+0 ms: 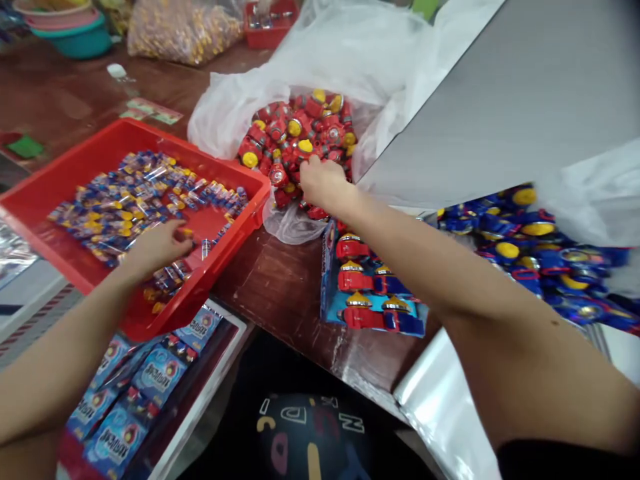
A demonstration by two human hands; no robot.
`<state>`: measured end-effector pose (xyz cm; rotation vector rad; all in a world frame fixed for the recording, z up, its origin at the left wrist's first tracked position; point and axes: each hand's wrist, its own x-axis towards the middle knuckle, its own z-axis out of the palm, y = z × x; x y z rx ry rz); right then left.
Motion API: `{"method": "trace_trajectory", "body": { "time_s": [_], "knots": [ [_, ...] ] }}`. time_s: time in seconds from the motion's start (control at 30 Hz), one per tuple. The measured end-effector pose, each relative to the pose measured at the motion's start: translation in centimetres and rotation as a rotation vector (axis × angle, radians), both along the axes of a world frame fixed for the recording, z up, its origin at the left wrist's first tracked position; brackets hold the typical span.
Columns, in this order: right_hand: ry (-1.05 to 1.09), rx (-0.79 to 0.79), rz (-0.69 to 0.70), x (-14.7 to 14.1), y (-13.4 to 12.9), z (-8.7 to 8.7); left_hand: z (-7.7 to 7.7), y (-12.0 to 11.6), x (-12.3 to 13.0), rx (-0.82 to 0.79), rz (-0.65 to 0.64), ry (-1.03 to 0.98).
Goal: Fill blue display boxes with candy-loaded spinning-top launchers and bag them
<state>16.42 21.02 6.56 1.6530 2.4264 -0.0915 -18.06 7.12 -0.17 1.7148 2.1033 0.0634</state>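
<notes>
My left hand [161, 245] is inside the red tray [227, 257], its fingers curled over small blue-and-yellow tubes [125, 207]; a bit of orange shows at the fingertips. My right hand [323, 181] reaches onto a heap of red toys with yellow caps [295, 127] in an open white plastic bag [220, 113]. Its fingers are bent down against a red toy, and the fingertips are partly hidden. Below my right forearm, a blue display box [327, 287] holds rows of red and blue toys with silver-and-yellow tops.
Blue toys [560, 260] lie in a pile at the right, beside a large grey panel [525, 100]. Blue packets [157, 373] fill a box at the lower left. Bowls [75, 37], a clear bottle [119, 75] and a filled bag [180, 30] stand at the back.
</notes>
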Motion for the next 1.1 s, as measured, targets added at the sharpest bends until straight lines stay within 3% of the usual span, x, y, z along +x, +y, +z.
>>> {"method": "trace_trajectory", "body": {
  "time_s": [0.07,0.17,0.23,0.33,0.43,0.5,0.57,0.63,0.7,0.77,0.87,0.97,1.1],
  "knots": [
    [0.254,-0.016,0.095,1.4,-2.4,2.2,2.1,-1.6,1.6,0.187,0.077,-0.271],
    [0.862,-0.254,0.161,4.6,-7.1,4.5,4.2,-4.9,6.8,0.367,0.229,-1.019],
    [1.192,-0.457,0.076,6.8,-10.7,4.9,4.6,-6.9,11.2,0.313,0.29,-1.39],
    [1.51,-0.72,-0.21,8.6,-15.8,4.3,4.1,-8.9,17.2,0.151,0.297,-1.616],
    [1.679,-0.794,-0.447,9.3,-19.6,3.7,3.4,-9.6,22.1,0.075,0.222,-1.67],
    [1.682,-0.669,-0.481,10.5,-21.3,3.7,3.4,-9.6,24.7,0.077,0.196,-1.702],
    [1.587,-0.451,-0.399,12.9,-22.7,4.2,3.9,-9.4,26.6,0.103,0.187,-1.748],
    [1.405,-0.209,-0.188,16.3,-23.9,5.1,4.6,-9.1,27.5,0.121,0.132,-1.769],
    [1.181,-0.04,0.073,20.1,-25.2,6.0,5.4,-9.0,27.5,0.075,-0.006,-1.713],
    [1.022,0.021,0.249,23.2,-26.8,6.7,6.2,-9.4,27.0,-0.02,-0.186,-1.578],
    [0.944,0.045,0.309,25.7,-29.1,7.0,7.4,-10.9,26.8,-0.18,-0.449,-1.308],
    [0.955,0.049,0.272,25.9,-31.0,6.1,7.9,-12.7,28.1,-0.343,-0.651,-1.154],
    [1.1,-0.027,0.282,25.2,-32.0,4.3,7.6,-13.9,30.4,-0.445,-0.762,-1.096]
  ]
}}
